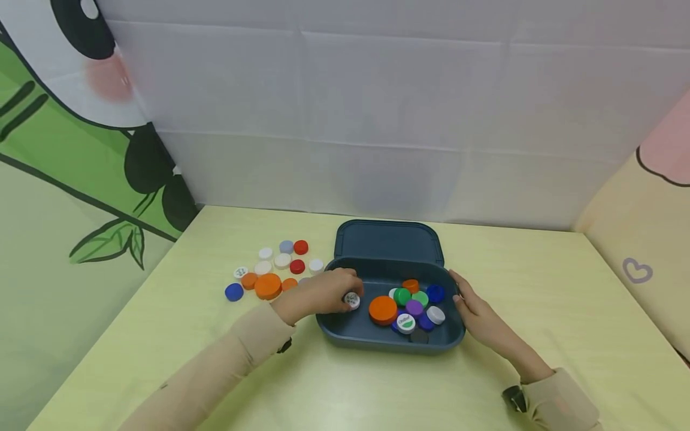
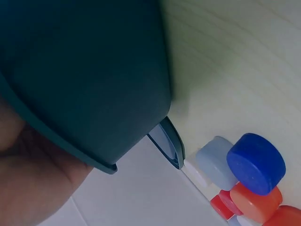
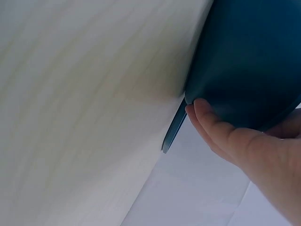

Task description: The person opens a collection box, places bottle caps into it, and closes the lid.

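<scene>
In the head view a dark blue-green box (image 1: 388,345) stands on the table. My left hand (image 1: 330,292) reaches over its left wall and pinches a white printed bottle cap (image 1: 352,300) inside it. My right hand (image 1: 480,316) grips the box's right wall, thumb at the rim and fingers along the outside, as the right wrist view also shows. Toward the right of the box lie several caps, among them a large orange cap (image 1: 383,310), a purple cap (image 1: 414,307) and a green cap (image 1: 402,296). The left wrist view hides the left fingertips behind the box wall.
Left of the box several loose caps lie on the table (image 1: 178,335), including a large orange one (image 1: 268,287), a blue one (image 1: 234,292) and a red one (image 1: 300,246). Behind the box lies its lid (image 1: 388,239). A pale wall covering (image 1: 377,120) closes off the back.
</scene>
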Motion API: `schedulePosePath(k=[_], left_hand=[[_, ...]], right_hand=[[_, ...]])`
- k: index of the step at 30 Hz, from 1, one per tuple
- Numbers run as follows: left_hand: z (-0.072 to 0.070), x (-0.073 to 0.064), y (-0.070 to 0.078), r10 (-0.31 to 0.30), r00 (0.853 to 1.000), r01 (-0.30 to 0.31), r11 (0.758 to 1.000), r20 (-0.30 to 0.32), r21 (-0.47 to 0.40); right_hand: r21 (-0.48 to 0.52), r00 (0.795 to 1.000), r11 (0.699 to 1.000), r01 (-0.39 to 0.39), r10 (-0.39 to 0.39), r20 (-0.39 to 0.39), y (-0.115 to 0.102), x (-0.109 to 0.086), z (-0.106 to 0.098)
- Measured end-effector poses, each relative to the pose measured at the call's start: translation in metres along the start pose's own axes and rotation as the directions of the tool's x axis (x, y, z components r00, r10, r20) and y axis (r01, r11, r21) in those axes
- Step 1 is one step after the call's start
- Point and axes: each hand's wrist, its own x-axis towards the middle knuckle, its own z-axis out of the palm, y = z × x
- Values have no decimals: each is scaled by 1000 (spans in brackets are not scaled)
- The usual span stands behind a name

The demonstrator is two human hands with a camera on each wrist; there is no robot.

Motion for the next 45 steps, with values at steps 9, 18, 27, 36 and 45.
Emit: schedulePosePath(k=[9, 18, 27, 36, 45], left_hand=[[5, 1, 4, -20, 999, 15, 997, 50, 82], [7, -1, 7, -26, 999, 21, 993, 43, 119], [-6, -10, 5, 66, 996, -66, 998, -57, 5], [-28, -37, -15, 36, 958, -112, 961, -285, -253], [-21, -55, -53, -67, 922, -117, 892, -383, -437]], right_hand=[[-5, 1000, 1000, 1, -1, 1, -1, 0, 0], [-3, 1000, 1000, 7, -7, 3, 1, 0, 0], [1, 1000, 1000, 8, -8, 3, 2, 0, 1], [6, 1000, 1000, 19, -19, 3, 3, 0, 1], [-3, 999, 999, 32, -32, 2, 3, 0, 0]])
